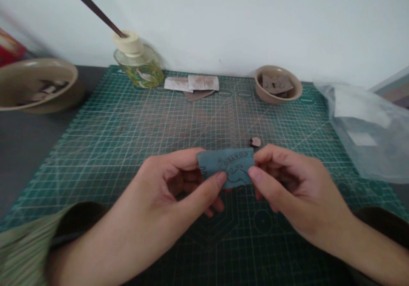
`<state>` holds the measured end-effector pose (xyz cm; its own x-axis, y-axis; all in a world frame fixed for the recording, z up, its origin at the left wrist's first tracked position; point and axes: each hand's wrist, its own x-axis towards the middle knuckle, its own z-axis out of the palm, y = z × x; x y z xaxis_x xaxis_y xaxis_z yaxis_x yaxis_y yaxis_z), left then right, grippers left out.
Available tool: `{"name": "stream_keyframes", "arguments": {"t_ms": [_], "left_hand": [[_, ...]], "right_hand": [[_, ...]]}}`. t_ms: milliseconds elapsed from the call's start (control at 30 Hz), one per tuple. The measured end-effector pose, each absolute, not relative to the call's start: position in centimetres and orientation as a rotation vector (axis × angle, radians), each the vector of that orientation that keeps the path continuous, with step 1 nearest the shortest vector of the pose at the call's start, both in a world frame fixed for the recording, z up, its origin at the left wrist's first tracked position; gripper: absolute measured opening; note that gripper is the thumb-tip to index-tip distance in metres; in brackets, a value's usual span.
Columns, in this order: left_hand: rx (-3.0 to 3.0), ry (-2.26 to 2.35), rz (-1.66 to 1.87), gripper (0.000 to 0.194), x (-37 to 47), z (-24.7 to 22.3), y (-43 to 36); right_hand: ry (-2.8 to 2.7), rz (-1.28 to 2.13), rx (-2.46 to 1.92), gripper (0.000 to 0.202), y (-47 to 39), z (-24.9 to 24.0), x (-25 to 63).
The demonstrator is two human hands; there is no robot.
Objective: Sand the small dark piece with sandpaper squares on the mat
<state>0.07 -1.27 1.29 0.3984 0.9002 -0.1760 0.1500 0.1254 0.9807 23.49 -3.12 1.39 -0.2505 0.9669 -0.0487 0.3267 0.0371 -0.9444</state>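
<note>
Two hands share one small blue printed sheet (211, 160): the left hand (159, 192) has its thumb pressed on the face and fingers behind, while the right hand (300, 188) pinches the right edge between thumb and forefinger. With both grips closed on so little material, an uneven pull could crease or tear it, and a loosened right pinch could let that edge swing free. Whether anything sits behind the sheet, I cannot tell (the fingers hide it). Just beyond the right fingertips lies a small pinkish piece (256, 142) on the green mat (143, 124); a careless knuckle could nudge it away.
</note>
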Motion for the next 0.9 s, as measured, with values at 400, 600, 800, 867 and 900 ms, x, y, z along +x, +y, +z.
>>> {"name": "stream_keyframes", "arguments": {"t_ms": [400,600,800,867,900], "left_hand": [[1.363,1.019,0.729,0.015,-0.37,1.15,-1.22],[1.323,0.995,0.718,0.017,-0.53,1.00,-1.30],[1.311,0.962,0.721,0.015,-0.77,0.91,-1.28],[1.313,0.957,0.719,0.013,-0.73,0.95,-1.28],[1.313,0.957,0.716,0.013,-0.69,0.96,-1.29]], "right_hand": [[-1.517,1.365,-1.287,0.016,-3.31,1.57,23.77],[-1.458,1.422,-1.264,0.018,-3.29,1.80,23.76],[-1.447,1.415,-1.261,0.015,-3.42,1.73,23.86],[-1.463,1.364,-1.266,0.015,-3.47,1.72,23.91],[-1.471,1.331,-1.272,0.016,-3.47,1.71,23.92]]}}
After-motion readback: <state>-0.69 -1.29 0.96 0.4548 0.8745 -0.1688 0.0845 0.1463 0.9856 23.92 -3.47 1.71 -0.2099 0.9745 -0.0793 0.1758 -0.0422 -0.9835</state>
